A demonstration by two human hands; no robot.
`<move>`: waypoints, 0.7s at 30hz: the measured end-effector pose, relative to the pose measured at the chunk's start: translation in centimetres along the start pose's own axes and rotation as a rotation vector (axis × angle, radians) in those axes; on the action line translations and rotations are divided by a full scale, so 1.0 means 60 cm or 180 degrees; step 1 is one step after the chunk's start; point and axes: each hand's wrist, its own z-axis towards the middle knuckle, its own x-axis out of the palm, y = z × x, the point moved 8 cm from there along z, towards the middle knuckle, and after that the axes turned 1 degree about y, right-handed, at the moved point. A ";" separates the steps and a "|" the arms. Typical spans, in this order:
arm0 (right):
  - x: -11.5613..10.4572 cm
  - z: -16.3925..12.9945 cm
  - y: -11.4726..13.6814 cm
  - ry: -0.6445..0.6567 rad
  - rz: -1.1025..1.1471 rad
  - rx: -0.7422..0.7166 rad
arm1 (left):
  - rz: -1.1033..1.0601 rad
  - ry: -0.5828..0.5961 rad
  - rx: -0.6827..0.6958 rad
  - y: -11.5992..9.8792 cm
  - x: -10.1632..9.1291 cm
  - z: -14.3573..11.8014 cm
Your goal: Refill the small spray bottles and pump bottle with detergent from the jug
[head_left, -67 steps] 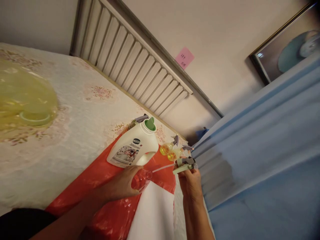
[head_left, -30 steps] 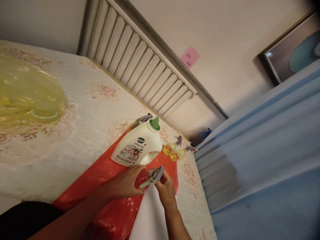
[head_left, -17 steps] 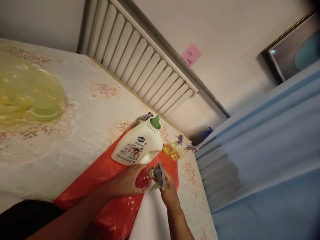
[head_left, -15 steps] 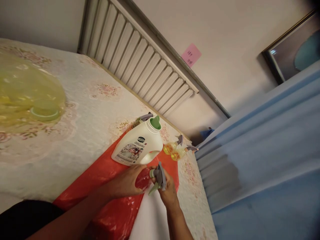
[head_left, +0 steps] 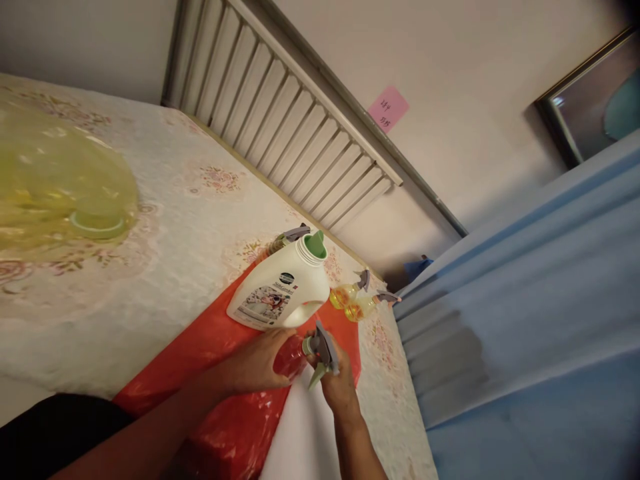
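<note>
A small spray bottle with pinkish-red liquid [head_left: 289,357] is between my two hands, tilted to the right. My left hand [head_left: 260,363] is wrapped round its body. At its neck, my right hand [head_left: 339,383] grips the grey trigger head [head_left: 324,348]; some of those fingers are hidden behind it. Just beyond the hands, a cream detergent bottle [head_left: 283,293] stands on a red plastic sheet [head_left: 195,350], its green spout uncapped. To its right are two spray bottles with yellow liquid [head_left: 357,305]. Another grey spray head [head_left: 295,233] shows behind the detergent bottle.
A yellow translucent bag [head_left: 60,180] lies at the left on the floral tablecloth [head_left: 170,267]. A white radiator [head_left: 290,113] runs along the wall behind. Blue curtains [head_left: 525,320] hang at the right. A pink note [head_left: 389,109] sticks to the wall.
The whole view has shifted slightly. The grey trigger head has turned a little in my right hand, while my left hand keeps its hold on the bottle.
</note>
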 end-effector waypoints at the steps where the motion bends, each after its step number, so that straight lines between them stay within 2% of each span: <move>1: -0.001 0.001 0.001 -0.0006 -0.0048 0.0009 | -0.0007 -0.0018 0.0015 -0.001 0.000 0.000; 7: -0.001 0.003 -0.011 -0.0188 -0.0001 0.0280 | 0.0067 -0.0092 0.0138 -0.006 -0.001 -0.002; 12: -0.001 0.003 -0.032 -0.0592 0.0107 0.0270 | 0.0082 -0.0109 0.0132 -0.008 -0.002 -0.004; 14: 0.000 0.001 -0.034 -0.0628 0.0216 0.0246 | 0.0050 -0.0132 0.0187 -0.011 -0.003 -0.004; 21: 0.009 -0.002 -0.048 0.0079 0.0969 0.0338 | -0.0070 -0.0094 0.0297 -0.011 0.000 -0.001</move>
